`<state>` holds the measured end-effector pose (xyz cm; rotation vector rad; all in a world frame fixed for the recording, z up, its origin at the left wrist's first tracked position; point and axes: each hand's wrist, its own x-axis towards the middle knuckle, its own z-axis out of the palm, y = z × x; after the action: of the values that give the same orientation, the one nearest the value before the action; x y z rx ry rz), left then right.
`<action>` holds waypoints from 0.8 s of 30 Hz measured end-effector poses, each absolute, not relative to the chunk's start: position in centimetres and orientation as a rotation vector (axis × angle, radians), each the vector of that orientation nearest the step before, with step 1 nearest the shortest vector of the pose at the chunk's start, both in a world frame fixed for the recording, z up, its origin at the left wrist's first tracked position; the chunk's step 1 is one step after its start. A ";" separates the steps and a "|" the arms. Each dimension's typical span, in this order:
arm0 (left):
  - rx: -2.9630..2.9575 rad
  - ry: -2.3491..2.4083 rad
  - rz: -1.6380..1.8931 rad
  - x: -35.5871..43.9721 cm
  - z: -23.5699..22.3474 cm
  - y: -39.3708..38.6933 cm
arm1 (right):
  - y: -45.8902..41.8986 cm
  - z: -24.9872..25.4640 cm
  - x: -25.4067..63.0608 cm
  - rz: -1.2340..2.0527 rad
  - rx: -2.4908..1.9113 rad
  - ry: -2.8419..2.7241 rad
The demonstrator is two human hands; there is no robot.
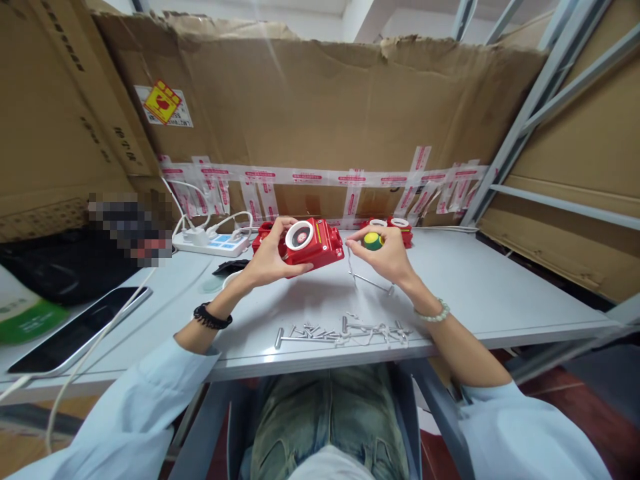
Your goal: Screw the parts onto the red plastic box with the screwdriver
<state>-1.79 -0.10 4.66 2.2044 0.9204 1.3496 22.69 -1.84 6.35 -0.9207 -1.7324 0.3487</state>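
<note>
My left hand (267, 261) grips a red box-shaped device (313, 243) with a white round ring on its face, held just above the grey table (480, 287). My right hand (385, 257) is closed round a screwdriver with a green and yellow handle (373, 241); its thin metal shaft (367, 280) slants down toward the table. The two hands are close together, the screwdriver just right of the device. Several metal screws and pins (340, 330) lie in a loose pile near the table's front edge.
More red devices (395, 227) stand behind my right hand. A white power strip (213, 243) with cables sits at the back left, a phone (80, 330) lies at the left, and cardboard walls (320, 113) surround the table. A metal shelf frame (525, 120) rises at the right.
</note>
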 end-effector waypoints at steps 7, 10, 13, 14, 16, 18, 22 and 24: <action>2.211 0.951 1.364 -1.8 4.7 -0.1 | -2.0 5.8 22.4 0.313 -0.929 -1.789; 2.227 0.970 1.371 -1.7 4.6 0.0 | -2.2 5.8 22.2 0.247 -0.954 -1.792; 2.231 1.002 1.375 -1.6 4.5 0.0 | -2.4 5.7 21.8 0.201 -0.974 -1.779; 2.229 1.014 1.378 -1.6 4.5 -0.1 | -2.4 5.6 21.7 0.186 -0.979 -1.770; 2.221 1.023 1.383 -1.5 4.4 -0.1 | -2.4 5.5 21.4 0.153 -0.990 -1.752; 2.209 1.012 1.383 -1.5 4.3 0.0 | -2.4 5.3 21.2 0.118 -1.001 -1.740; 2.202 1.001 1.395 -1.5 4.1 0.0 | -2.2 5.0 21.1 0.102 -1.002 -1.704; 2.200 0.993 1.398 -1.4 4.2 0.0 | -2.2 5.0 21.2 0.115 -0.996 -1.684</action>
<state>-1.45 0.02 4.18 2.2001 0.9928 1.3982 21.15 -2.19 4.99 -0.9964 -1.6843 0.1147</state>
